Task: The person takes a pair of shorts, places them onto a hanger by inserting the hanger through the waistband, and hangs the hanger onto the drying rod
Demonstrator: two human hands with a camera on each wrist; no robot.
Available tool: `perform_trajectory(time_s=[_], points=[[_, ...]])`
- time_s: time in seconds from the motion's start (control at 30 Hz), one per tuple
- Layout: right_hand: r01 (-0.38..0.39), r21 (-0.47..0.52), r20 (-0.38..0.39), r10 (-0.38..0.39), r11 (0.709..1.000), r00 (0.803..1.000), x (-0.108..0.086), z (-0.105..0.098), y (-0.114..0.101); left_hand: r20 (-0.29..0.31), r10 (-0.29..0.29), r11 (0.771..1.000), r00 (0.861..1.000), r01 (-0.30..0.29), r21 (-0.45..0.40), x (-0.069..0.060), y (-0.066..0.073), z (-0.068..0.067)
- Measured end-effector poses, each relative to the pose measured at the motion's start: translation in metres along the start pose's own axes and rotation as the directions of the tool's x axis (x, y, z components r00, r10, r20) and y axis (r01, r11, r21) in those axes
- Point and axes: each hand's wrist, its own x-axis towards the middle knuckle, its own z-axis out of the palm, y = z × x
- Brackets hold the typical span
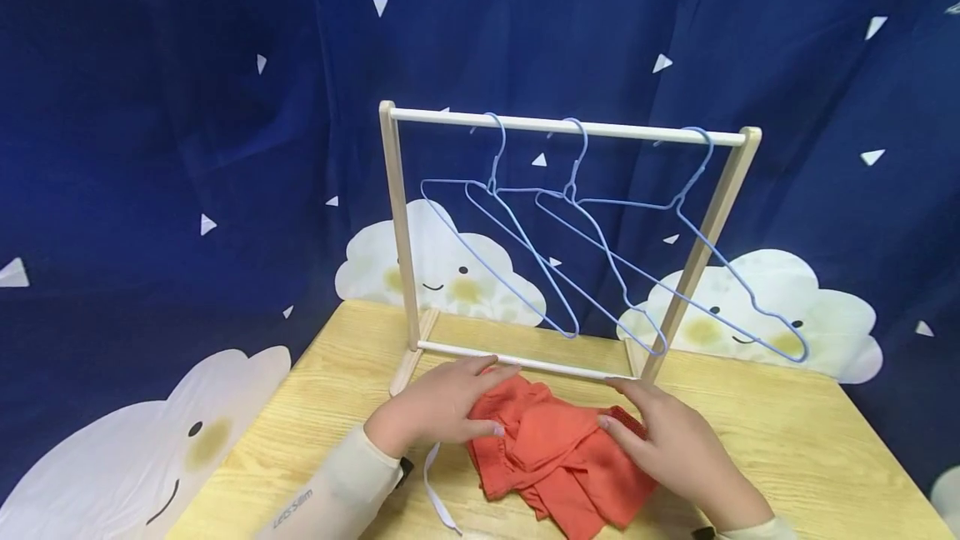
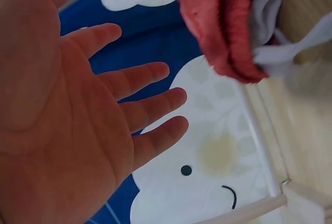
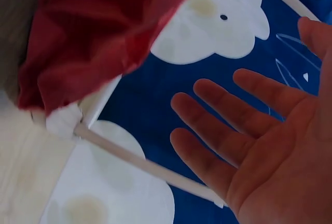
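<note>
- Over the feed, I'm seeing the red cloth (image 1: pixel 555 448) lying bunched at the table (image 1: pixel 795 440), just in front of the rack (image 1: pixel 630 131).
- It's sitting between the palms, its longer spread running from far left to near right; neither hand is looking clearly nearer.
- The left hand (image 1: pixel 435 407) is holding nothing, fingers parted and straight.
- The right hand (image 1: pixel 675 440) is matching it, grasping nothing; I'm not managing to tell whether either thumb is touching cloth.

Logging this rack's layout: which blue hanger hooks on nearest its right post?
The rightmost blue hanger, hung close beside the right post; the left hanger and middle hanger hang farther left.
</note>
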Motion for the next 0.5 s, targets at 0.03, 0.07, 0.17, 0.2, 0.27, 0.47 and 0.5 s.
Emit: perform_trajectory(time_s=[0.03, 0.07, 0.17, 0.2, 0.27, 0.47, 0.5], points=[[0.001, -0.004, 0.012, -0.001, 1.000, 1.000, 0.000, 0.002, -0.002, 0.006, 0.008, 1.000, 1.000, -0.008, 0.008, 0.001, 0.000, 0.003], [0.001, -0.013, 0.023, -0.001, 1.000, 1.000, -0.001, 0.004, -0.004, 0.012, 0.013, 1.000, 1.000, -0.013, 0.016, 0.001, 0.001, 0.005], [0.018, -0.022, 0.049, -0.017, 1.000, 0.999, -0.002, 0.008, -0.008, 0.025, 0.024, 0.999, 0.999, -0.025, 0.034, 0.001, 0.003, 0.009], [0.022, -0.026, 0.057, -0.021, 0.999, 0.998, -0.003, 0.010, -0.010, 0.028, 0.024, 0.999, 0.999, -0.026, 0.041, 0.001, 0.003, 0.011], [0.030, -0.032, 0.078, -0.027, 0.999, 0.997, -0.003, 0.012, -0.011, 0.037, 0.016, 0.999, 0.999, -0.018, 0.050, 0.002, 0.003, 0.013], [0.043, -0.027, 0.175, -0.038, 0.999, 0.984, -0.006, 0.019, -0.011, 0.078, 0.009, 0.996, 0.997, -0.016, 0.083, 0.004, 0.002, 0.021], [0.047, -0.025, 0.189, -0.041, 0.999, 0.981, -0.006, 0.020, -0.010, 0.082, 0.012, 0.996, 0.997, -0.020, 0.091, 0.005, 0.002, 0.022]])
